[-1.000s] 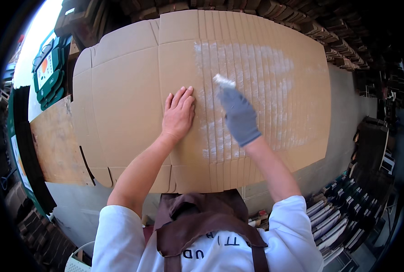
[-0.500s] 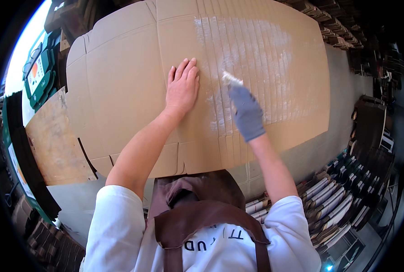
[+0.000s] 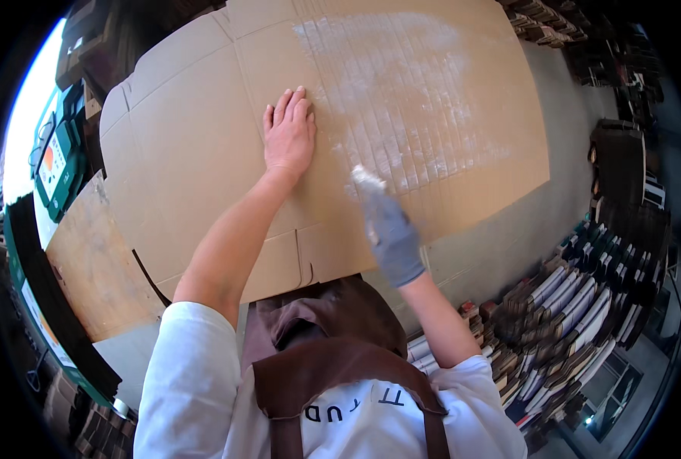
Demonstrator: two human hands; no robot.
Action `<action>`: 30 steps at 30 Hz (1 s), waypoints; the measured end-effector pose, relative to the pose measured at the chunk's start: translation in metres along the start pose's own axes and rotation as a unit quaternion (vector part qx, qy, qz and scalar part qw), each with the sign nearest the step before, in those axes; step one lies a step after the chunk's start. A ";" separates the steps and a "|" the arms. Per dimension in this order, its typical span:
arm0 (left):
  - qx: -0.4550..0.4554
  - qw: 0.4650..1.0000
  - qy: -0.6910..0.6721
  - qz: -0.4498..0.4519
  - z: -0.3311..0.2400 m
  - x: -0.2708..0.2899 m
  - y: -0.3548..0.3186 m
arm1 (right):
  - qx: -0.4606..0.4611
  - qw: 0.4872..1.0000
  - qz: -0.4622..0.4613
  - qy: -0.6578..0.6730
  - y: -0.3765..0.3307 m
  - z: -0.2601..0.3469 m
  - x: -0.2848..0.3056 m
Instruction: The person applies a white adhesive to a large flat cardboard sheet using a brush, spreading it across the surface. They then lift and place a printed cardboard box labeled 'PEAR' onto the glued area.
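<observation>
A large sheet of brown cardboard (image 3: 180, 168) with creases and cut slots lies flat in front of me. My bare left hand (image 3: 288, 138) rests palm down near its middle, fingers stretched out. In a grey glove, my right hand (image 3: 394, 237) is closed round a brush (image 3: 368, 180), its handle mostly hidden by the fingers. The brush's whitish tip is at the sheet, below and left of the streaked area. White wet-looking smears (image 3: 401, 99) cover the ridged strips on the sheet's right half.
A worn wooden board (image 3: 99, 260) sticks out at the left beside stacked green printed cartons (image 3: 63, 161). Rows of stacked flat cardboard pieces (image 3: 570, 298) stand at the lower right. More brown stacks (image 3: 543, 23) are at the far right, beyond grey floor (image 3: 566, 115).
My right hand has swept the brush down toward me and slightly left. My left hand stays flat on the cardboard, while the whole view has shifted and tilted a little.
</observation>
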State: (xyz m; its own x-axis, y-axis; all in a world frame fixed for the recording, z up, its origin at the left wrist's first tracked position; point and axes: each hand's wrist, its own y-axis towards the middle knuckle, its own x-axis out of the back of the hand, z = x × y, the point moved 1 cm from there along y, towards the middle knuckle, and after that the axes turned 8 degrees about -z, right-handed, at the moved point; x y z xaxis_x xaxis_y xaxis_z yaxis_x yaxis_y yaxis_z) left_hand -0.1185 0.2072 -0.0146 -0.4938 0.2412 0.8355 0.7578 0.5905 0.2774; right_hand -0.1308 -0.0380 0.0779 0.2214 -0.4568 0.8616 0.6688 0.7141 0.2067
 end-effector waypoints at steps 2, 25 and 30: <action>-0.004 1.000 0.007 0.004 -0.001 -0.004 0.000 | 0.027 1.000 -0.004 -0.015 -0.006 -0.010 0.000; -0.004 0.999 0.039 0.010 -0.001 -0.004 -0.002 | -0.047 0.998 -0.027 -0.015 0.033 -0.120 0.059; 0.005 0.999 0.029 0.017 -0.001 -0.006 -0.001 | 0.023 0.989 0.148 0.016 -0.013 -0.066 0.043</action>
State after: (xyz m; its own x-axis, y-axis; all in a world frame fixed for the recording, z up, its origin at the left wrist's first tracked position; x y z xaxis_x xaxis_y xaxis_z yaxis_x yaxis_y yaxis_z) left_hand -0.1152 0.2044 -0.0195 -0.4429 0.2168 0.8700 0.7694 0.5900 0.2447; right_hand -0.0827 -0.1017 0.0816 0.4251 -0.2408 0.8725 0.5386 0.8420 -0.0300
